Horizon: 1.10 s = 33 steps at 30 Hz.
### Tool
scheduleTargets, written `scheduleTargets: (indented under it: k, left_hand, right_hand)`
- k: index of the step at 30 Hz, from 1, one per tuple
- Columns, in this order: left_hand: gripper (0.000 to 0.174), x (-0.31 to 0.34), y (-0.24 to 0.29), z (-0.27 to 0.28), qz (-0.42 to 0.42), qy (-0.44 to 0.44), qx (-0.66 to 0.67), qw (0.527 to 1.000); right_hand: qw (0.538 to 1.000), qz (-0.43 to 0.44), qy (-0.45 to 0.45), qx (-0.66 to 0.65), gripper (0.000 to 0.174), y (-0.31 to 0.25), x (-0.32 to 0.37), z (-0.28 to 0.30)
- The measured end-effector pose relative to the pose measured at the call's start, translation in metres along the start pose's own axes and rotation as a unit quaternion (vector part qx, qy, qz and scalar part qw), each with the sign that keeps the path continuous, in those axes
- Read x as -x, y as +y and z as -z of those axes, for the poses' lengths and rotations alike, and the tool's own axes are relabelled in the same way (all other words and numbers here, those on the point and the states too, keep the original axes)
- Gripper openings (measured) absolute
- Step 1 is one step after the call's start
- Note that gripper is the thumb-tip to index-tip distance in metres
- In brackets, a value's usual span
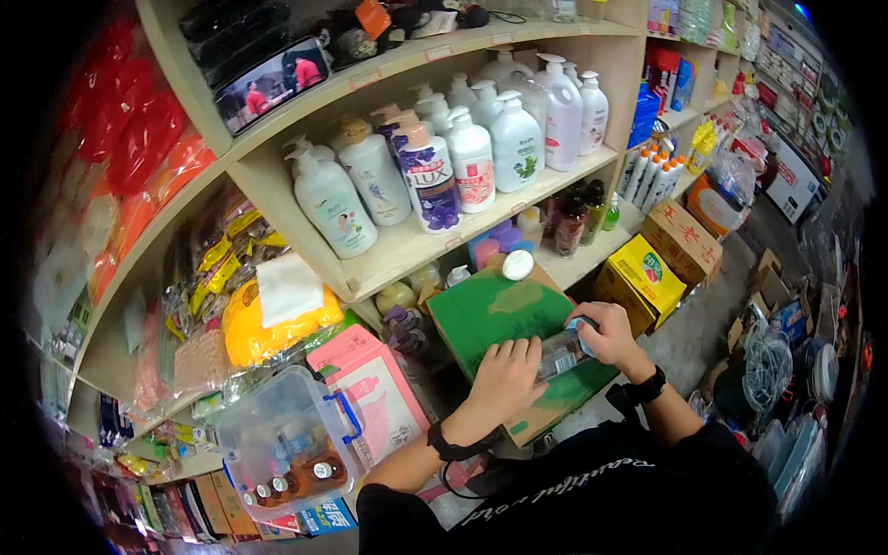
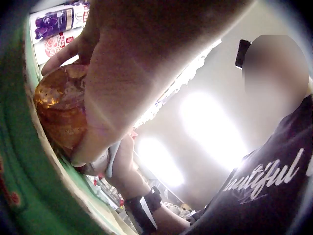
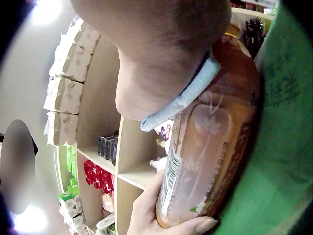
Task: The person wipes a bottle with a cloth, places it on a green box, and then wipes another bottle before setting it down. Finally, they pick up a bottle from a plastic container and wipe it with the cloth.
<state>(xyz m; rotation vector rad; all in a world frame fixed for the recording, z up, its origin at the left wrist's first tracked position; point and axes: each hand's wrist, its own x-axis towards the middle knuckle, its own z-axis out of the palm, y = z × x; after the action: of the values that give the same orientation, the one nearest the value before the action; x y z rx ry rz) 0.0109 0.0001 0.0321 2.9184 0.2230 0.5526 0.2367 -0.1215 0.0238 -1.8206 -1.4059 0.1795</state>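
A clear amber plastic bottle [image 1: 559, 361] with a barcode label lies on its side over a green cardboard box [image 1: 499, 310]. My left hand [image 1: 504, 381] grips its base end, the thumb and fingers curled round it in the left wrist view. Toward the neck end, my right hand [image 1: 603, 335] holds a folded light-blue cloth [image 3: 183, 100] against the bottle's side. The bottle's amber neck shows beyond the cloth in the right wrist view. Much of the right hand's fingers is hidden behind the palm there.
Shelves ahead hold several pump bottles [image 1: 430, 180] and a phone [image 1: 273, 85] playing video. At left, a clear plastic bin [image 1: 347, 407] contains brown bottles, beside a pink carton [image 1: 370, 384]. A yellow box [image 1: 647, 277] stands right of the green one.
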Motion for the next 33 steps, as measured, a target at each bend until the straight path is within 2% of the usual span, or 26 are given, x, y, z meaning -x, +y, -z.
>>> scheduleTargets:
  k: [11, 19, 21, 33]
  left_hand:
    - [0.077, -0.0025, 0.0001, 0.0004, -0.007, -0.022, -0.005, 1.000]
    - [0.076, -0.0028, 0.0015, 0.0048, -0.002, -0.008, 0.000, 1.000]
    - [0.076, -0.0040, 0.0013, 0.0034, -0.005, -0.012, 0.001, 1.000]
    - [0.076, -0.0018, -0.0016, -0.0012, -0.004, -0.002, -0.014, 1.000]
  right_hand:
    - [1.000, 0.003, 0.002, 0.001, 0.028, -0.0070, 0.0013, 0.0058]
    - [1.000, -0.002, -0.007, 0.007, 0.028, -0.0055, 0.0009, 0.0058]
    - [1.000, 0.004, -0.015, 0.000, 0.023, -0.0066, 0.0006, 0.0068]
    - [1.000, 0.004, 0.002, 0.011, 0.027, -0.0044, -0.0026, 0.0032]
